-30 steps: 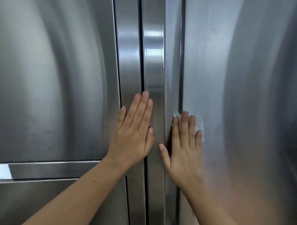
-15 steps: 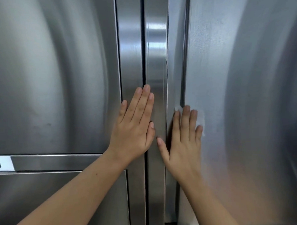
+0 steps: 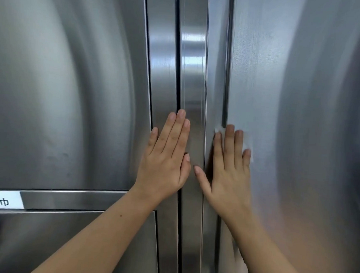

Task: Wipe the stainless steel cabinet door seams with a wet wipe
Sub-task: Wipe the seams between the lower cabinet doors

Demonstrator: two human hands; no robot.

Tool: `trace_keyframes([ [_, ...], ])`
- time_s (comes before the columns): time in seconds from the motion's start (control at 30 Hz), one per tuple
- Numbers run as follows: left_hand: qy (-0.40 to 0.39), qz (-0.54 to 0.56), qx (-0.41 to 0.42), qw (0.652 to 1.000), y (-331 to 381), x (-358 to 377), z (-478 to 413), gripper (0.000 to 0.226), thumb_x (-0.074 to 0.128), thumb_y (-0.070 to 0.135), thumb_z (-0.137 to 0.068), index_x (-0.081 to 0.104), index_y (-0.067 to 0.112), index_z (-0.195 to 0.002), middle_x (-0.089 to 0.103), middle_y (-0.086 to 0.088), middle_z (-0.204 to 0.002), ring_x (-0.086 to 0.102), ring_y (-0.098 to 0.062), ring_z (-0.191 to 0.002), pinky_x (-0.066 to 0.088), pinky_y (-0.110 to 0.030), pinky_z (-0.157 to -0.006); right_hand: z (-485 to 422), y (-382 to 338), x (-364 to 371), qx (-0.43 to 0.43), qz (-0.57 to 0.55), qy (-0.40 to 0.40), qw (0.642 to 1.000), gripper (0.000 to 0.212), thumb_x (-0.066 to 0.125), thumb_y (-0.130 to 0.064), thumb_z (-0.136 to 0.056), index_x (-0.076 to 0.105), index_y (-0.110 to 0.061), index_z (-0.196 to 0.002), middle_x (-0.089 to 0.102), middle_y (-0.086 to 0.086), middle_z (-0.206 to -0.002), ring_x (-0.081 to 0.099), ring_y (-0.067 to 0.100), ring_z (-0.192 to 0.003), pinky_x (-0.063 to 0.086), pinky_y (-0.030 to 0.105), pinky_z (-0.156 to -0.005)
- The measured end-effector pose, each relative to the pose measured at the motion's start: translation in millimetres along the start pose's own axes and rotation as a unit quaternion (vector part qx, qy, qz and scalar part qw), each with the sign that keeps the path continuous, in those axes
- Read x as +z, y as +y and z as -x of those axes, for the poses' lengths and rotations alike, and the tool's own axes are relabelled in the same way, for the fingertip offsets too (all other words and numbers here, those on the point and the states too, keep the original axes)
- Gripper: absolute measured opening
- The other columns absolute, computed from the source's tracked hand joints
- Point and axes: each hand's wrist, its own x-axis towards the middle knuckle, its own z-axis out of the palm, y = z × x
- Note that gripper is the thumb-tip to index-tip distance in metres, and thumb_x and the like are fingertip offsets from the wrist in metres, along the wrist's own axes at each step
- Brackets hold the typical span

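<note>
A stainless steel cabinet fills the view, with a left door (image 3: 70, 104), a right door (image 3: 298, 120) and a vertical centre strip (image 3: 193, 79) between them. A dark seam (image 3: 226, 76) runs down the left edge of the right door. My right hand (image 3: 230, 168) lies flat with straight fingers on that edge, pressing a white wet wipe (image 3: 247, 146) against the steel; the wipe shows above and beside my fingertips. My left hand (image 3: 168, 158) rests flat on the steel just left of the centre strip, fingers straight and together.
A horizontal rail (image 3: 75, 200) crosses the left side below the upper door, with a white label (image 3: 4, 200) bearing black characters at its left end. A lower left door (image 3: 69, 244) sits under it. The right door's bottom edge shows at the frame's bottom.
Both hands have slid upward along the cabinet, the right one carrying the wipe up the seam. The view has tilted so the rail and label sit lower.
</note>
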Motion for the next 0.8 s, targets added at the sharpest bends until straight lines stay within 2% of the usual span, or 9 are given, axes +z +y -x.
trace_keyframes([
  [0.13,-0.003,0.002,-0.006,1.0,2,-1,0,0.062,0.037,0.02,-0.085,0.023,-0.001,-0.141,0.015,-0.011,-0.15,0.005,-0.016,-0.142,0.014,-0.045,-0.113,45,-3,9,0.014,0.014,-0.033,0.999,0.073,0.021,-0.054,-0.093,0.022,-0.002,-0.144,0.006,0.016,-0.152,-0.009,0.023,-0.143,0.009,0.052,-0.11],
  [0.2,-0.011,-0.001,-0.005,1.0,2,-2,4,0.062,0.037,0.02,-0.086,0.021,-0.001,-0.142,0.015,-0.012,-0.15,0.004,-0.017,-0.142,0.012,-0.044,-0.113,39,-9,8,0.031,-0.005,-0.026,0.999,0.074,0.027,-0.051,-0.091,0.02,-0.001,-0.145,0.002,0.016,-0.152,-0.009,0.023,-0.142,0.005,0.051,-0.11],
  [0.27,-0.014,-0.003,0.002,1.0,2,-1,8,0.062,0.037,0.021,-0.086,0.02,-0.001,-0.142,0.015,-0.012,-0.15,0.004,-0.017,-0.142,0.011,-0.044,-0.113,15,-12,2,0.037,-0.026,-0.005,0.999,0.075,0.028,-0.051,-0.09,0.016,-0.002,-0.146,-0.006,0.012,-0.152,-0.011,0.022,-0.141,-0.005,0.043,-0.115],
  [0.37,-0.008,-0.008,0.006,1.0,3,0,12,0.061,0.036,0.022,-0.087,0.021,0.0,-0.142,0.016,-0.012,-0.15,0.003,-0.017,-0.142,0.011,-0.043,-0.113,-22,-9,-8,0.018,-0.033,0.021,0.999,0.077,0.028,-0.054,-0.09,0.013,-0.004,-0.148,-0.011,0.008,-0.152,-0.013,0.021,-0.141,-0.014,0.036,-0.113],
  [0.5,-0.001,-0.006,0.007,1.0,2,1,11,0.061,0.036,0.022,-0.087,0.021,0.0,-0.142,0.017,-0.013,-0.15,0.005,-0.017,-0.143,0.012,-0.043,-0.113,-13,-1,-4,0.001,-0.014,0.003,1.0,0.077,0.025,-0.056,-0.092,0.014,-0.006,-0.149,-0.008,0.009,-0.154,-0.011,0.023,-0.143,-0.012,0.036,-0.114],
  [0.57,-0.004,-0.001,0.004,1.0,4,1,12,0.061,0.036,0.022,-0.087,0.022,0.0,-0.142,0.017,-0.012,-0.15,0.004,-0.017,-0.142,0.013,-0.044,-0.113,21,0,5,0.009,-0.001,-0.026,1.0,0.075,0.022,-0.055,-0.093,0.015,-0.005,-0.148,-0.006,0.011,-0.155,-0.011,0.023,-0.143,-0.006,0.04,-0.116],
  [0.63,-0.01,0.007,-0.003,1.0,6,0,13,0.061,0.036,0.021,-0.087,0.022,0.0,-0.142,0.016,-0.012,-0.15,0.004,-0.017,-0.142,0.014,-0.044,-0.112,62,1,15,0.017,0.021,-0.062,0.998,0.075,0.014,-0.056,-0.094,0.009,-0.004,-0.148,-0.013,0.009,-0.156,-0.013,0.023,-0.143,-0.003,0.044,-0.116],
  [0.73,-0.021,0.014,-0.011,1.0,11,-1,19,0.06,0.037,0.021,-0.087,0.025,-0.002,-0.141,0.016,-0.013,-0.149,0.007,-0.018,-0.141,0.015,-0.045,-0.112,101,3,23,0.019,0.022,-0.099,0.995,0.072,0.007,-0.058,-0.094,-0.008,-0.012,-0.147,-0.028,0.001,-0.153,-0.02,0.02,-0.141,-0.011,0.038,-0.113],
  [0.8,-0.023,0.02,-0.014,0.999,14,-3,23,0.059,0.037,0.02,-0.087,0.026,-0.003,-0.14,0.016,-0.014,-0.149,0.01,-0.02,-0.141,0.015,-0.045,-0.112,97,3,24,0.025,0.015,-0.094,0.995,0.074,0.009,-0.058,-0.094,-0.006,-0.009,-0.148,-0.026,0.002,-0.153,-0.021,0.019,-0.141,-0.01,0.04,-0.114],
])
